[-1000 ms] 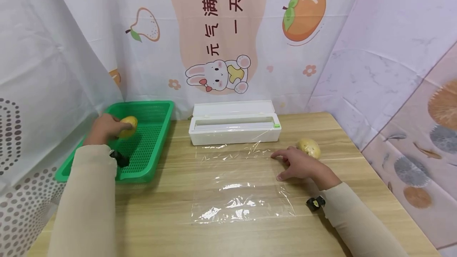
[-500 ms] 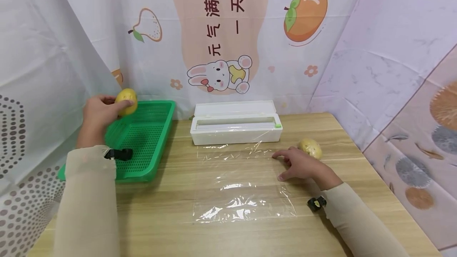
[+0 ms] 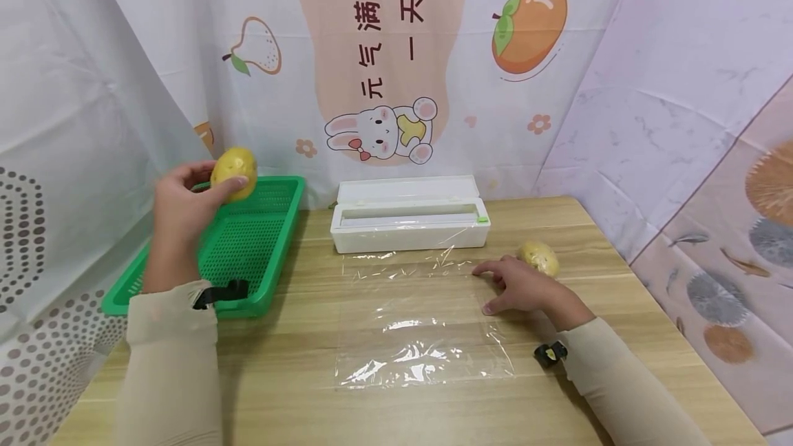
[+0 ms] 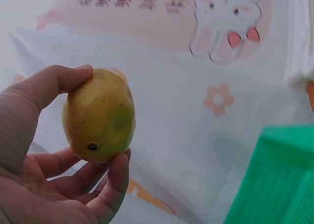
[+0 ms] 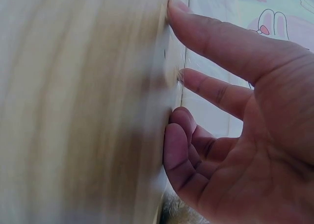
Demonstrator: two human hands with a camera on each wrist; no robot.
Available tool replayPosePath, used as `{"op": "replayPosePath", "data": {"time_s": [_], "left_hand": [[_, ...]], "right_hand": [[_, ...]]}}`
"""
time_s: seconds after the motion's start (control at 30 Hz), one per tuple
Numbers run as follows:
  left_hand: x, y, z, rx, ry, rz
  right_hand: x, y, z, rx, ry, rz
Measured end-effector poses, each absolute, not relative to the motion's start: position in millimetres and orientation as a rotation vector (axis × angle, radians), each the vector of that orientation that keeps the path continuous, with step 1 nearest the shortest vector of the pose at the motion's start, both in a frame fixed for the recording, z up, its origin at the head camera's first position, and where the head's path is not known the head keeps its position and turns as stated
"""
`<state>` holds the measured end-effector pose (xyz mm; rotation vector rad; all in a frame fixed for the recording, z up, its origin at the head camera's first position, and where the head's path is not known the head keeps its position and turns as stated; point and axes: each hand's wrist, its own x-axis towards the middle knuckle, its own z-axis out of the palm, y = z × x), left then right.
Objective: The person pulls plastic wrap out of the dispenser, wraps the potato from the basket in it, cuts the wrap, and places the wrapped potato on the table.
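My left hand (image 3: 186, 208) pinches a yellow mango (image 3: 234, 173) between thumb and fingers, above the green basket (image 3: 281, 253). In the left wrist view the mango (image 4: 100, 116) shows dark specks, a stem scar and a greenish patch. A sheet of clear plastic wrap (image 3: 403, 329) lies flat on the table in front of the white wrap dispenser (image 3: 409, 236). At the sheet's right edge rests my right hand (image 3: 517, 285), fingertips and thumb touching down, nothing gripped. Just behind that hand sits a pale yellow, speckled, potato-like item (image 3: 537, 257), partly hidden.
The dispenser's lid (image 3: 407, 188) stands raised at the back, with a small green piece (image 3: 482, 219) at its right end. Printed curtains (image 3: 248, 109) enclose the wooden table (image 3: 297, 377) at the back and sides.
My left hand has lifted the mango up out of the basket, then carried it slightly to the right. The right hand and the plastic wrap have stayed put.
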<state>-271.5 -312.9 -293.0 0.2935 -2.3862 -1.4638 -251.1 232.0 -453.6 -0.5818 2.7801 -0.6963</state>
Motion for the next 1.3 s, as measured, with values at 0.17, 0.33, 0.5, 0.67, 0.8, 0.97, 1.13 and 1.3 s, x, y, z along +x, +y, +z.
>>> {"op": "replayPosePath", "data": {"time_s": [0.17,0.33,0.5,0.67,0.8,0.97,1.13,1.3], "left_hand": [[-255.6,-291.0,-295.2,0.212,-2.362,-1.433],[-245.4,-266.6,-305.5,0.084,-2.374,-1.33],[-243.1,-245.3,-321.4,-0.04,-2.432,-1.31],[-243.3,-222.6,-335.0,-0.19,-2.56,-1.244],[-240.9,-204.2,-344.8,-0.298,-2.658,-1.276],[-236.2,-181.8,-356.3,-0.436,-2.742,-1.317],[-232.1,-158.6,-371.4,-0.656,-2.776,-1.28],[-226.2,-140.2,-385.6,-0.809,-2.822,-1.258]], "right_hand": [[-251.5,233.6,-453.9,-0.588,2.781,-0.698],[-252.2,234.1,-454.0,-0.59,2.78,-0.705],[-252.1,233.6,-453.3,-0.568,2.775,-0.707],[-253.1,233.9,-452.8,-0.561,2.77,-0.707],[-254.2,234.5,-452.7,-0.571,2.768,-0.698],[-255.3,234.0,-450.2,-0.586,2.772,-0.7],[-255.2,233.7,-448.8,-0.577,2.775,-0.704],[-253.8,234.0,-450.9,-0.562,2.756,-0.706]]}}
